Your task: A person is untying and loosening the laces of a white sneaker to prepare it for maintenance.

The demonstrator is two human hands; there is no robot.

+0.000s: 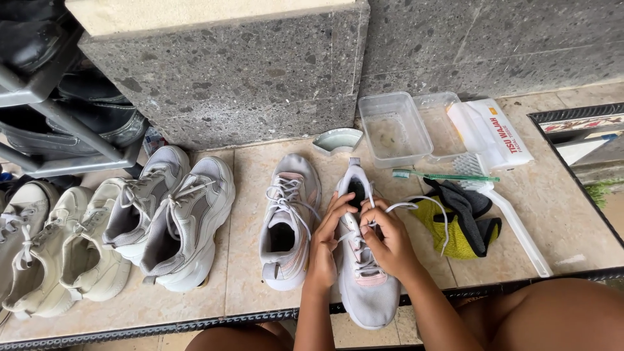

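A pale grey sneaker with pink trim [367, 292] lies on the tiled floor in front of me, toe toward me. My left hand [325, 240] grips its tongue and upper eyelets from the left. My right hand [390, 240] pinches the white lace [416, 205] near the top eyelets; the lace loops out to the right. Its matching sneaker [289, 221] sits just to the left, laced, untouched.
Two more grey sneakers [175, 214] and cream ones [58, 247] line the left, beside a dark metal shoe rack [58, 130]. Behind: clear plastic tubs [393, 127], a small dish [338, 140], a tissue pack [494, 130]. Right: green toothbrush [448, 176], white brush [513, 221], yellow-and-black cloth [465, 224].
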